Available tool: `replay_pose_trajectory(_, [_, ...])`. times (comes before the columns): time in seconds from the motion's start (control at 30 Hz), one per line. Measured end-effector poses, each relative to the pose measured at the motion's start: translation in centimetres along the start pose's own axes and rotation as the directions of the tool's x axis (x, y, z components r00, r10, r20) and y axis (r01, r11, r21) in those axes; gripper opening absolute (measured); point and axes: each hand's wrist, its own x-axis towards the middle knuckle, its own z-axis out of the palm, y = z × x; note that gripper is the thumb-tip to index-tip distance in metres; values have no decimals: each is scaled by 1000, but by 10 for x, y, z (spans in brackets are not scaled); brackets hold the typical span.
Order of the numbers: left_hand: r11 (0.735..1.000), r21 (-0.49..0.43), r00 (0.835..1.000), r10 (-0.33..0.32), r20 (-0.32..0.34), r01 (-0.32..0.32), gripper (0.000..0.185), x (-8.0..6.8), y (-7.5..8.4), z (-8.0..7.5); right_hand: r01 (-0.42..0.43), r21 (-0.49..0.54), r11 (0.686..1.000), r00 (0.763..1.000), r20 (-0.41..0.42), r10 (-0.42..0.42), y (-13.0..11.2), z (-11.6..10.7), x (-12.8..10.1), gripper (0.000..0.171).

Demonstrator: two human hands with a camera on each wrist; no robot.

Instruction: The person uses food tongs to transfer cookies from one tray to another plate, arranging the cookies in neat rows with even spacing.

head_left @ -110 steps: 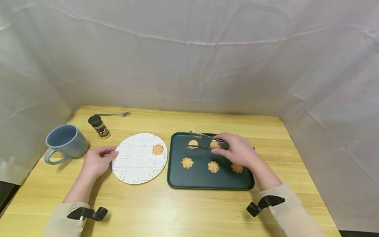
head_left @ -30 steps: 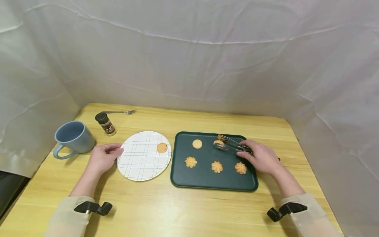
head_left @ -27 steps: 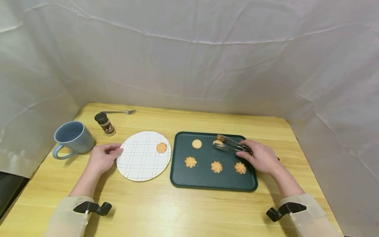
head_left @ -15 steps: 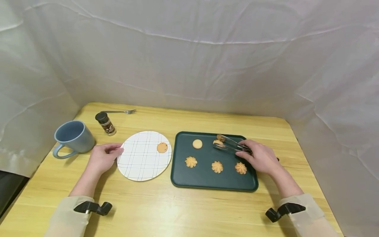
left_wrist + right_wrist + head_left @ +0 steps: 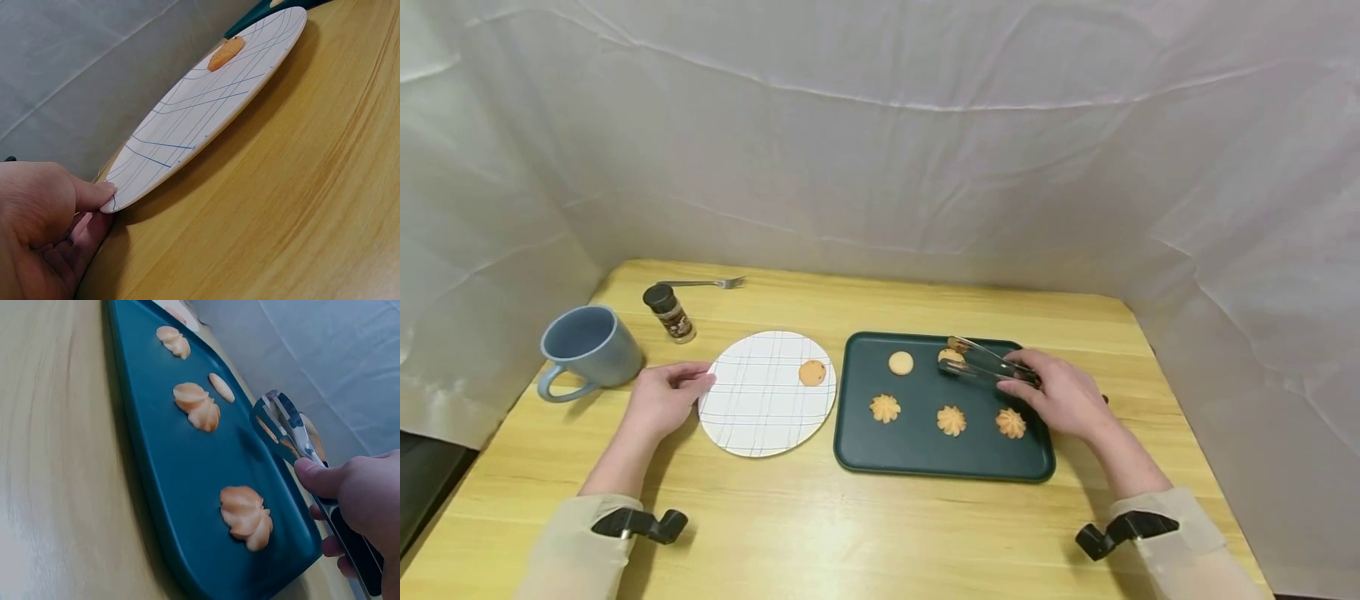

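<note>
My left hand (image 5: 662,402) pinches the left rim of a round white plate (image 5: 752,408) with blue check lines; the left wrist view has the thumb on top of the rim. A round speckled cookie (image 5: 812,372) lies on the plate's right side. To the right, my right hand (image 5: 1052,398) grips metal tongs (image 5: 359,556) with dark handles above a dark green tray (image 5: 910,457). Between the spread tong ends sits a round cookie (image 5: 951,356); whether they touch it I cannot tell. The tray also bears a pale round cookie (image 5: 900,362) and three flower-shaped cookies (image 5: 951,421).
A blue mug (image 5: 591,346) stands at the left, its handle towards the front. Behind the plate are a black-capped spice jar (image 5: 670,314) and, near the table's back edge, a fork (image 5: 700,283). Pale cloth (image 5: 865,167) hangs behind and at both sides.
Since the earliest frame, my right hand has drawn the tongs rightward, off the pale cookie and around the speckled one. Over the last second the tongs have barely shifted; my left hand stays on the plate.
</note>
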Motion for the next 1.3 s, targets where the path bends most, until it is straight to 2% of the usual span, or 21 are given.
replay_pose_trajectory(0.43, [1000, -7, 1000, 17, -4, -17, 39, 0, -1, 0, 71, 3, 997, 997, -31, -71, -31, -4, 6, 50])
replay_pose_trajectory(0.67, [1000, -20, 1000, 4, 3, -4, 40, 1, -2, -1, 104, 21, 994, 994, -30, -104, -51, -3, 14, 49])
replay_pose_trajectory(1.3, [1000, -5, 1000, -8, 9, 8, 41, -1, 0, -3, 194, 56, 979, 981, 16, -195, -106, 18, 46, 49])
